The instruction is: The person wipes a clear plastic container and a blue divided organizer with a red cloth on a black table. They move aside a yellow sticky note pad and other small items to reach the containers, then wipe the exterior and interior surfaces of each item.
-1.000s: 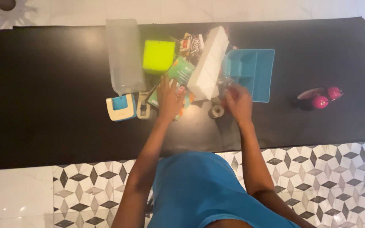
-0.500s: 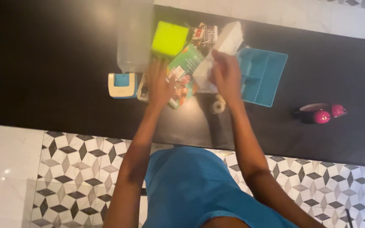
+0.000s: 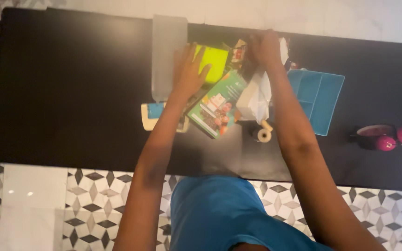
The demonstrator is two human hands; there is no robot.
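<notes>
The lime-green cube [image 3: 211, 62] looks light and stiff-sided, probably best gripped across two opposite faces. It is bright, square-topped and sits on the black counter [image 3: 70, 93], just right of the clear plastic bin [image 3: 167, 56]. The left hand [image 3: 188, 72] lies spread on its near-left edge; the right hand [image 3: 265, 47], beyond the white box [image 3: 256, 95], has an unclear grip.

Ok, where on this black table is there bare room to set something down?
The black table is bare left of the clear bin, and between the blue tray and pink mug. It is crowded around the yellow-green block, where both hands reach.
</notes>
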